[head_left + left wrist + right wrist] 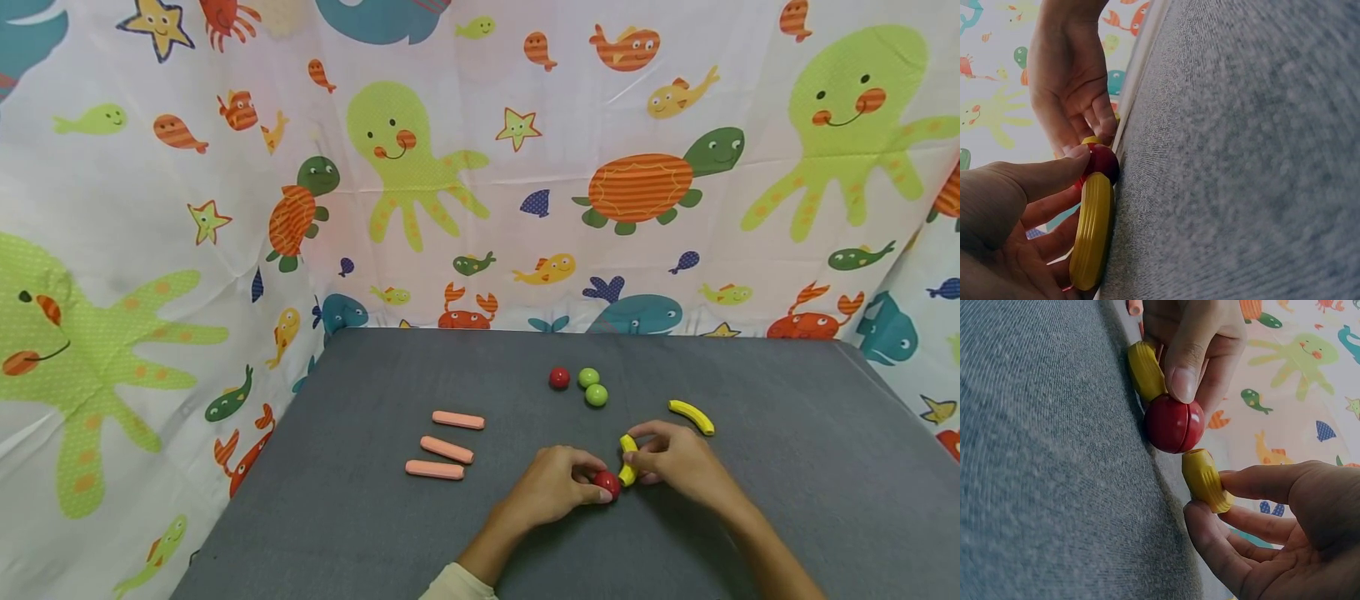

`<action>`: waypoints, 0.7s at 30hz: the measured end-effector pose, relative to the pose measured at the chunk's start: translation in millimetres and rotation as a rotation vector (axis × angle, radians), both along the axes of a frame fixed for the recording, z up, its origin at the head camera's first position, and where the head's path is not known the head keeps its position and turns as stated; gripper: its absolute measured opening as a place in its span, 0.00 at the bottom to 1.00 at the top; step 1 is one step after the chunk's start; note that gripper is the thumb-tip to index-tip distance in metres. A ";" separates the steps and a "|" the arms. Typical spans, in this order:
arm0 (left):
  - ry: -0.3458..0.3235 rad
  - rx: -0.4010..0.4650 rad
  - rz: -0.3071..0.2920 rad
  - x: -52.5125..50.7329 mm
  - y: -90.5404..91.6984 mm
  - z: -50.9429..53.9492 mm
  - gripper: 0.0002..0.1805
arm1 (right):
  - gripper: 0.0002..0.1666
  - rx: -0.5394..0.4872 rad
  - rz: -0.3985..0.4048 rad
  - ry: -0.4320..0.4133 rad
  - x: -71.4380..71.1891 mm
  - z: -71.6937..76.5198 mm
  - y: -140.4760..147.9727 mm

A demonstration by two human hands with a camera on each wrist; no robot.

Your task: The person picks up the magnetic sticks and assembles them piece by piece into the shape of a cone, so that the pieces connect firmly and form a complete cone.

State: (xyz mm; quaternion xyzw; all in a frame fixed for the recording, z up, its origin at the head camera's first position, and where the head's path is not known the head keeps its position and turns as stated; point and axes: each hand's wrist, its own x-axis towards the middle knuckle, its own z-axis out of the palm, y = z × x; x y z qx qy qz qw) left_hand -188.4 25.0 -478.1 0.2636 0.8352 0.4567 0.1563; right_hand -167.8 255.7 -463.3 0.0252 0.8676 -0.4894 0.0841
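Note:
A shiny red ball (607, 485) with a seam round it rests on the grey cloth, pinched between the thumb and fingers of my left hand (551, 483). Beside that ball, under the left hand, lies a toy banana (1092, 231), hidden in the head view. My right hand (681, 464) pinches another yellow toy banana (1205, 480) between thumb and fingertips. One end of it stands close against the red ball; in the right wrist view I cannot tell whether they touch.
A third toy banana (692, 417) lies behind the right hand. Farther back sit another red ball (559, 377) and two green balls (596, 395). Three pink sausage-shaped pieces (447, 450) lie to the left on the grey table (337, 533). A sea-animal curtain (480, 167) hangs behind.

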 end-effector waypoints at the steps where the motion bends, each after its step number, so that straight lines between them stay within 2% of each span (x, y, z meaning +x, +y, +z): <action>1: -0.002 0.000 0.001 0.1 0.1 -0.1 0.16 | 0.27 0.004 0.000 0.002 0.0 0.1 0.0; 6: 0.003 -0.006 0.002 0.0 0.5 -0.9 0.16 | 0.27 0.017 0.003 0.007 -0.2 0.2 0.0; 15: 0.017 -0.012 -0.002 -0.5 0.8 -1.1 0.16 | 0.25 -0.032 0.006 0.001 0.3 -1.1 -1.3; 21: 0.007 -0.002 -0.009 -1.0 0.6 -1.4 0.16 | 0.25 -0.015 0.004 0.000 -0.1 -2.1 -0.6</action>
